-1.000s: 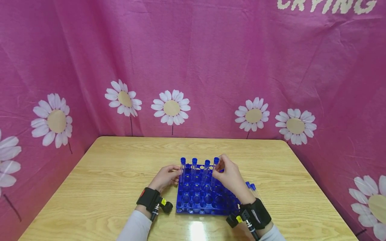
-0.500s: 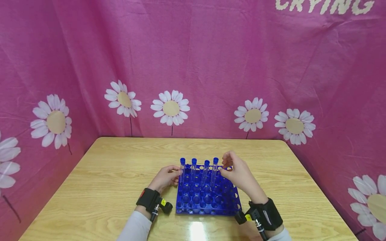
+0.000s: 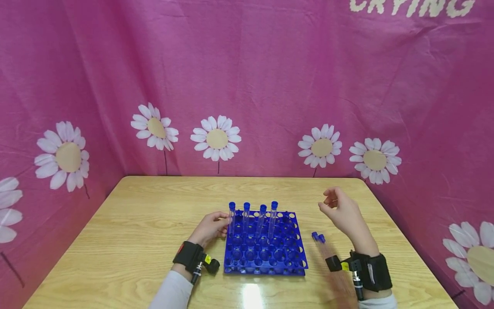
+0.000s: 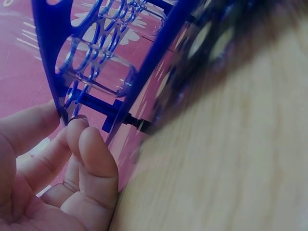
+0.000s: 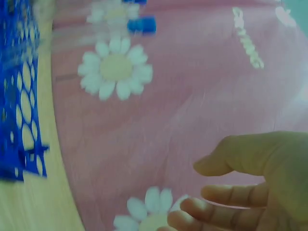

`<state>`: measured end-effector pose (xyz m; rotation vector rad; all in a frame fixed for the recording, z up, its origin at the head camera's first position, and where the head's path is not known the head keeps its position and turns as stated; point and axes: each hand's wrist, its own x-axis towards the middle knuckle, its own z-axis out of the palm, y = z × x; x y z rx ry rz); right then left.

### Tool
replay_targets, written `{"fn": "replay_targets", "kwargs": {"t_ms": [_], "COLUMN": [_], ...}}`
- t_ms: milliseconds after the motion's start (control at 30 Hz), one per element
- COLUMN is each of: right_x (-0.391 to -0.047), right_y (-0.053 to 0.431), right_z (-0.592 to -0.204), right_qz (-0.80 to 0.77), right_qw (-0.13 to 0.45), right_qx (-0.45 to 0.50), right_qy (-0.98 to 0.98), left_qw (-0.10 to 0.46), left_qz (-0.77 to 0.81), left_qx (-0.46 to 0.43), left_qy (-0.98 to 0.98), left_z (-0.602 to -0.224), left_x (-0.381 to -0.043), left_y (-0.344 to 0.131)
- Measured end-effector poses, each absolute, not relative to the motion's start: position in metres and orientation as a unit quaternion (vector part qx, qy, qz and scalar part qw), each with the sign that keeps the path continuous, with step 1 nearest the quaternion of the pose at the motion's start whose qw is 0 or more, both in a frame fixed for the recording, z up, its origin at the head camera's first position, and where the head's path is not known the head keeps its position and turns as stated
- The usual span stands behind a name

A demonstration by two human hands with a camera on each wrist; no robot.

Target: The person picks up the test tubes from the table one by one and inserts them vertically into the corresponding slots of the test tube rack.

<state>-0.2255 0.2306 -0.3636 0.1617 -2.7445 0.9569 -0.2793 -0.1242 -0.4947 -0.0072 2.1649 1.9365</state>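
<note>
My left hand (image 3: 208,227) pinches the left edge of a blue test tube rack (image 3: 266,271). In the left wrist view, thumb and fingertips meet at a corner of the rack's upper plate (image 4: 159,50). Several clear test tubes with blue caps, the rightmost test tube (image 3: 272,216) among them, stand in a row near the rack's back. Off to the right, my right hand (image 3: 343,212) is raised above the table with loosely bent fingers and nothing in them. The right wrist view shows the same hand (image 5: 255,187) apart from the rack.
Capped test tubes (image 3: 315,236) lie on the wooden table (image 3: 173,197) between the rack and my right wrist; their clear bodies are faint. A pink curtain (image 3: 262,86) with white daisies hangs behind the table and along both sides.
My right hand has let go of the rightmost standing test tube and moved right, away from the rack. The lying tubes' caps are uncovered again. The left hand keeps its hold on the rack.
</note>
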Motion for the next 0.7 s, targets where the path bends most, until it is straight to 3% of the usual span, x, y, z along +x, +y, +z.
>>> {"fn": "replay_targets", "kwargs": {"t_ms": [500, 700], "right_x": [-0.245, -0.245], "right_y": [0.261, 0.264], "right_z": [-0.413, -0.429], "right_qz": [0.290, 0.286], "right_qw": [-0.096, -0.149], "right_qx": [-0.016, -0.040], "right_qy": [-0.952, -0.946], "left_qw": [0.109, 0.111], "left_qz": [0.659, 0.659], "left_qx": [-0.010, -0.012], "left_qy": [0.744, 0.744], "left_z": [-0.492, -0.493], "left_x": [-0.278, -0.277], "left_y": [-0.123, -0.123]}}
